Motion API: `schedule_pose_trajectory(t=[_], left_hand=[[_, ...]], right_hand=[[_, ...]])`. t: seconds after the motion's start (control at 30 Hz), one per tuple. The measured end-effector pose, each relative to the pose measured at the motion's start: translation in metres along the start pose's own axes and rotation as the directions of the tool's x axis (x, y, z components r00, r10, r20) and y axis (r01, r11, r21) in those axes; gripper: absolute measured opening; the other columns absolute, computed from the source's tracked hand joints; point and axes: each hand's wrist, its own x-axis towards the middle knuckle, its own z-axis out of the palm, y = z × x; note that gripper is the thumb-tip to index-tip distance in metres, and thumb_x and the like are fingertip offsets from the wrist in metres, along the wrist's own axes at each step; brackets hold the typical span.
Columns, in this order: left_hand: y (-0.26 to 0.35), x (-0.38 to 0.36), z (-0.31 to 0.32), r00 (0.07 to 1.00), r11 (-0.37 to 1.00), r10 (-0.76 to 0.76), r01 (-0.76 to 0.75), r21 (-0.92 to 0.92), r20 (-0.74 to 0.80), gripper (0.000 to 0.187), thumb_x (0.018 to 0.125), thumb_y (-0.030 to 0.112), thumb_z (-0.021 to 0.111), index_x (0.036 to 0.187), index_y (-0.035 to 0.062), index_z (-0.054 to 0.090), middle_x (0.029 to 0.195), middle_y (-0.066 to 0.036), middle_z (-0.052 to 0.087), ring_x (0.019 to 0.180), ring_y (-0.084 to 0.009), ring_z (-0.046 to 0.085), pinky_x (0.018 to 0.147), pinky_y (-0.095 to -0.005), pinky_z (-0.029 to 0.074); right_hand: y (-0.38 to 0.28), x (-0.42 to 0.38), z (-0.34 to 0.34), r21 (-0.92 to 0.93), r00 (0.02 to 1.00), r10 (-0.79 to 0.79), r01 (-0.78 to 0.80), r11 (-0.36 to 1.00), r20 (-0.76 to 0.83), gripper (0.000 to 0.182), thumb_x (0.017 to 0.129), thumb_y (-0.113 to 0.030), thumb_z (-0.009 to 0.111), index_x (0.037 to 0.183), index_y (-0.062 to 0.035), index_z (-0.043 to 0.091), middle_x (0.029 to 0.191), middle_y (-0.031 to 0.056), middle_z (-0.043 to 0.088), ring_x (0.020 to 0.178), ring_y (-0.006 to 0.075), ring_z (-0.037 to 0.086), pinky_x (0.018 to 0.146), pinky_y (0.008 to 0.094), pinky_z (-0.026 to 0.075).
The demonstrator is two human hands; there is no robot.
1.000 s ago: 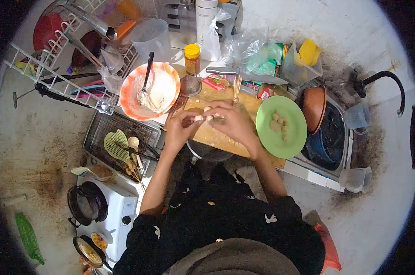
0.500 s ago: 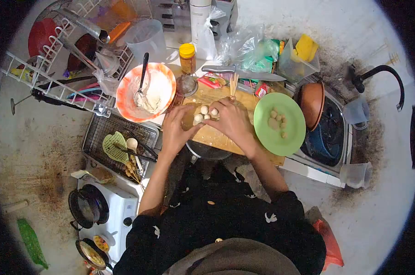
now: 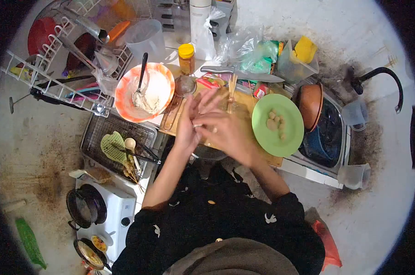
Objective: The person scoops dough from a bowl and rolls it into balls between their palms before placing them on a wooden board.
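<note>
My left hand (image 3: 192, 126) is raised above the wooden board (image 3: 244, 109), palm turned up with its fingers apart and blurred. My right hand (image 3: 225, 133) lies across the left palm, its fingers bent over it and blurred. A small pale bit shows between the hands; the rest of what they hold is hidden. Beyond them on the board stand thin wooden sticks (image 3: 231, 94) in a bundle. To the right, a green plate (image 3: 287, 142) holds several small dough balls (image 3: 282, 124). On the left sits an orange-rimmed bowl (image 3: 123, 94) of white flour with a spoon.
A knife (image 3: 262, 77) lies behind the board near a yellow-lidded jar (image 3: 186, 59). A sink (image 3: 331, 156) is at the right. On the left are a dish rack (image 3: 42, 68), a wire tray (image 3: 97, 149) with utensils and a stove (image 3: 120, 208) with pans.
My hands have lifted from around the dough balls on the board and come together, the right one over the left palm. The cluster of balls between them is no longer visible.
</note>
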Motion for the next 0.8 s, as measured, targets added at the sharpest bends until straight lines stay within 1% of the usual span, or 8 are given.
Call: schedule_pose_trajectory(t=[0.2, 0.33, 0.4, 0.43, 0.47, 0.53, 0.73, 0.8], left_hand=[[-0.011, -0.029, 0.007, 1.000, 0.999, -0.026, 0.027, -0.042, 0.010, 0.054, 0.094, 0.038, 0.030, 0.136, 0.0049, 0.024, 0.139, -0.010, 0.032, 0.129, -0.0197, 0.029, 0.105, -0.0334, 0.026], [-0.035, -0.045, 0.007, 0.985, 0.983, 0.172, -0.169, 0.076, -0.026, 0.058, 0.093, 0.037, 0.030, 0.139, 0.0043, 0.018, 0.142, -0.011, 0.023, 0.130, -0.0220, 0.024, 0.106, -0.0328, 0.022], [-0.027, -0.045, 0.000, 0.965, 0.966, 0.242, -0.249, -0.068, -0.097, 0.061, 0.091, 0.038, 0.033, 0.140, 0.0076, 0.015, 0.145, -0.014, 0.016, 0.132, -0.0268, 0.022, 0.108, -0.0361, 0.019], [-0.034, -0.033, -0.024, 0.677, 0.831, 0.542, -0.521, -0.197, 0.497, 0.058, 0.094, 0.033, 0.030, 0.140, 0.0028, 0.011, 0.145, -0.011, 0.017, 0.133, -0.0216, 0.017, 0.108, -0.0359, 0.017], [-0.037, -0.042, -0.024, 0.678, 0.832, 0.540, -0.518, -0.197, 0.499, 0.058, 0.094, 0.033, 0.030, 0.140, 0.0028, 0.011, 0.145, -0.011, 0.017, 0.133, -0.0216, 0.017, 0.108, -0.0359, 0.017], [-0.044, -0.071, -0.014, 0.988, 0.951, -0.076, 0.113, 0.288, -0.137, 0.056, 0.095, 0.031, 0.029, 0.139, 0.0026, 0.011, 0.145, -0.011, 0.015, 0.133, -0.0209, 0.016, 0.108, -0.0346, 0.017], [-0.029, -0.061, 0.028, 0.968, 0.989, -0.128, 0.140, 0.041, -0.215, 0.053, 0.094, 0.028, 0.030, 0.139, 0.0054, 0.015, 0.143, -0.012, 0.020, 0.131, -0.0231, 0.022, 0.108, -0.0352, 0.020], [-0.025, -0.061, 0.027, 0.956, 0.987, -0.133, 0.152, 0.054, -0.260, 0.053, 0.094, 0.028, 0.031, 0.139, 0.0068, 0.015, 0.143, -0.012, 0.021, 0.130, -0.0244, 0.025, 0.107, -0.0366, 0.021]], right_hand=[[-0.023, -0.020, 0.020, -0.340, 0.995, 0.001, -0.037, 0.940, -0.105, 0.049, 0.082, -0.030, 0.048, 0.124, -0.0052, 0.045, 0.133, 0.0122, 0.038, 0.125, 0.0274, 0.031, 0.100, 0.0441, 0.021], [-0.016, -0.020, 0.054, 0.021, 0.963, 0.034, -0.029, 0.999, -0.266, 0.069, 0.089, -0.049, 0.025, 0.136, 0.0022, 0.024, 0.140, 0.0214, 0.023, 0.132, 0.0349, 0.018, 0.106, 0.0452, 0.008], [-0.030, -0.037, 0.063, 0.175, 0.989, -0.142, 0.148, 0.973, -0.048, 0.076, 0.082, -0.046, 0.040, 0.137, 0.0021, 0.021, 0.142, 0.0228, 0.016, 0.134, 0.0373, 0.007, 0.107, 0.0460, 0.001], [-0.022, -0.038, 0.064, 0.025, 0.982, -0.188, 0.189, 0.982, -0.026, 0.076, 0.082, -0.048, 0.038, 0.137, 0.0024, 0.020, 0.143, 0.0229, 0.016, 0.134, 0.0367, 0.008, 0.108, 0.0452, 0.001], [-0.016, -0.033, 0.061, -0.124, 0.973, -0.231, 0.229, 0.965, 0.002, 0.077, 0.083, -0.050, 0.035, 0.137, 0.0027, 0.020, 0.143, 0.0231, 0.015, 0.134, 0.0361, 0.009, 0.108, 0.0443, 0.001], [-0.012, -0.010, 0.046, 0.025, 0.991, -0.054, 0.058, 0.998, -0.123, 0.077, 0.084, -0.051, 0.033, 0.136, 0.0032, 0.021, 0.143, 0.0227, 0.016, 0.134, 0.0351, 0.011, 0.108, 0.0442, 0.001], [-0.015, -0.032, 0.064, 0.242, 0.967, -0.192, 0.229, 0.943, -0.166, 0.073, 0.086, -0.052, 0.027, 0.137, -0.0002, 0.021, 0.144, 0.0168, 0.019, 0.134, 0.0318, 0.014, 0.108, 0.0452, 0.000], [0.015, -0.026, 0.055, -0.114, 0.982, -0.160, 0.148, 0.982, -0.101, 0.077, 0.085, -0.056, 0.025, 0.139, -0.0015, 0.018, 0.144, 0.0169, 0.018, 0.134, 0.0310, 0.013, 0.107, 0.0471, 0.003]])
